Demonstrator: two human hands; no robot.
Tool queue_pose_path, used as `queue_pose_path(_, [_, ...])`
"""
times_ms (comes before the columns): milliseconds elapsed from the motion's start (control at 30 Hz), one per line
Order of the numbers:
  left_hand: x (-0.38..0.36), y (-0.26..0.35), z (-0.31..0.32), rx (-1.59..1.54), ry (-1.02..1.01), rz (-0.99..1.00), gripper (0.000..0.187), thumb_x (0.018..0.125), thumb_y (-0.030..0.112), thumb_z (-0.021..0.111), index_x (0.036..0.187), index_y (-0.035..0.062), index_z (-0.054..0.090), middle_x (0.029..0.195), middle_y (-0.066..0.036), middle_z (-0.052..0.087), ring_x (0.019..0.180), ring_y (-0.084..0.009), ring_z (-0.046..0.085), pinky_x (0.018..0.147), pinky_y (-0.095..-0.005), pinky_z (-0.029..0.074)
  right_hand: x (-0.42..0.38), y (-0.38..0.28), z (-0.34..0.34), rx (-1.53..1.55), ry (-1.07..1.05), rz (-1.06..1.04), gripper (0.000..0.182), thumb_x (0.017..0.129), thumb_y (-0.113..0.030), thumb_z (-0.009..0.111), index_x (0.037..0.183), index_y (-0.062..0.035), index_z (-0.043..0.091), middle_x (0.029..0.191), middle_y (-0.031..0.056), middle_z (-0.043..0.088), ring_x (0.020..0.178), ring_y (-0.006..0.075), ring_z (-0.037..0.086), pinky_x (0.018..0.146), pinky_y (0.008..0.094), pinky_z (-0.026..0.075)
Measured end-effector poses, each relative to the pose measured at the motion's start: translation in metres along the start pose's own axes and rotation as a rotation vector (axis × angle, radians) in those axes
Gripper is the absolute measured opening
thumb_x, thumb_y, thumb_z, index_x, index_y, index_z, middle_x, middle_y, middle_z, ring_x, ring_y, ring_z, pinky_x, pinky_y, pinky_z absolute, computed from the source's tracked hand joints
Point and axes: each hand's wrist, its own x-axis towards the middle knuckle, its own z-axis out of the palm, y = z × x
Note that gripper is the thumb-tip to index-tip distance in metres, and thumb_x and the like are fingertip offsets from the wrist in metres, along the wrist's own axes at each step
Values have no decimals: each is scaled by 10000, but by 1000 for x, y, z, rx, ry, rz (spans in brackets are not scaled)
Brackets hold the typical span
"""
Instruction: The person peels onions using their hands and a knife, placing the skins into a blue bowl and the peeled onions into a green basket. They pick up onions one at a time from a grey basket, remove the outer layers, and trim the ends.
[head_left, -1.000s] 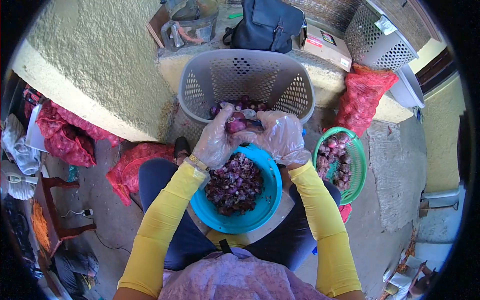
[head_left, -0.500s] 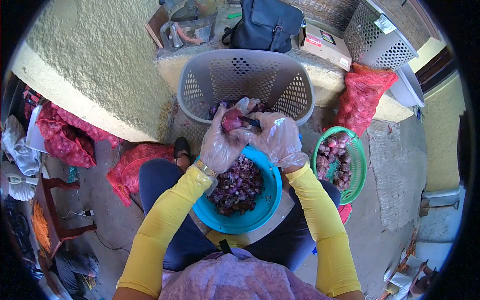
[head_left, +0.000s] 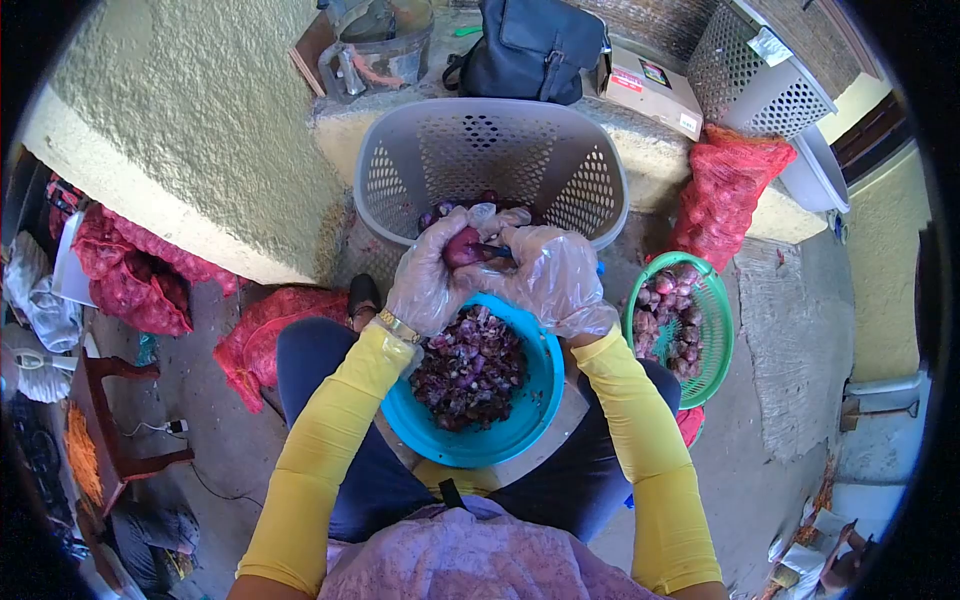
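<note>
My left hand (head_left: 425,285), in a clear plastic glove, is closed around a red onion (head_left: 464,249). From my gloved right hand (head_left: 560,282) a dark knife (head_left: 495,253) points at the onion's right side; most of its handle is hidden in the fist. Both hands are close together above the near rim of a grey perforated basket (head_left: 490,112), where several purple onions (head_left: 440,212) lie partly hidden behind my fingers. Below them, between my legs, a blue basin (head_left: 545,400) holds a heap of onion skins and scraps (head_left: 470,370).
A green basket (head_left: 722,330) of red onions stands right, near a full red mesh sack (head_left: 733,195). More red sacks (head_left: 285,335) lie left. A black backpack (head_left: 545,50) and a cardboard box (head_left: 652,90) sit on the ledge behind. A wooden stool (head_left: 110,420) is far left.
My left hand has shifted slightly left and down with the onion, which is turned a little. My right hand stays almost in place with the knife still against the onion.
</note>
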Motion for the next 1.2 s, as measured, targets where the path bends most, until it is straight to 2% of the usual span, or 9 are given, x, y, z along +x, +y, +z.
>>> queue_pose_path(333, [7,-7,-26,-45,221,20,212,1012,232,614,1113,47,635,1145,-82,667,1153,-254,614,1111,-452,463,1,2,0,124,99,-59,503,712,-541,844,998,-128,810,861,128,752,762,329,735,696,428,584])
queue_pose_path(600, [-1,-2,-31,-50,46,-71,190,985,221,618,1093,68,650,1143,-79,668,1125,-275,625,951,-462,576,-1,8,-1,209,32,-23,569,633,-495,918,998,-77,791,874,159,749,820,354,742,741,410,588])
queue_pose_path(833, [4,-6,-24,-244,-151,-59,260,986,229,591,1179,62,638,1156,-104,669,1137,-289,628,1000,-439,547,0,14,12,336,113,-50,555,633,-450,936,1018,-77,792,865,182,748,824,359,747,757,401,590])
queue_pose_path(900, [0,-4,-2,13,168,-30,300,1060,281,572,1250,51,595,1105,-72,650,944,-155,642,741,-315,575,-1,17,11,313,99,-29,566,636,-452,936,1041,-83,794,868,182,750,831,357,748,758,399,590])
queue_pose_path(933, [0,-3,-3,12,168,-30,300,1060,281,572,1250,51,595,1105,-72,650,944,-155,642,741,-315,575,-1,19,10,290,86,-9,577,640,-454,936,1063,-88,796,871,183,751,837,356,750,760,397,590])
queue_pose_path(1000, [3,3,-8,79,78,-204,381,1079,360,544,1296,54,603,1280,-144,640,1131,-261,641,1014,-418,535,1,19,1,228,30,11,600,647,-481,926,1087,-94,795,867,184,750,833,355,748,757,400,589])
queue_pose_path(1067, [5,7,-20,174,86,-221,428,1083,393,529,1322,43,590,1286,-142,638,1135,-256,642,1021,-416,534,3,19,-1,167,-25,27,624,654,-509,916,1110,-100,795,862,185,749,829,355,747,754,402,588])
queue_pose_path(1133, [4,7,-20,268,93,-241,476,1088,426,514,1348,33,577,1291,-141,636,1138,-252,643,1027,-413,533,2,20,3,104,38,10,605,686,-663,811,1088,-212,809,779,155,730,717,352,718,672,468,559])
queue_pose_path(1200, [3,8,-17,249,81,-216,466,1088,384,526,1372,15,557,1270,-147,647,1147,-256,643,1044,-411,529,2,18,2,26,25,19,605,679,-665,816,1047,-185,806,768,154,724,719,353,717,672,471,557])
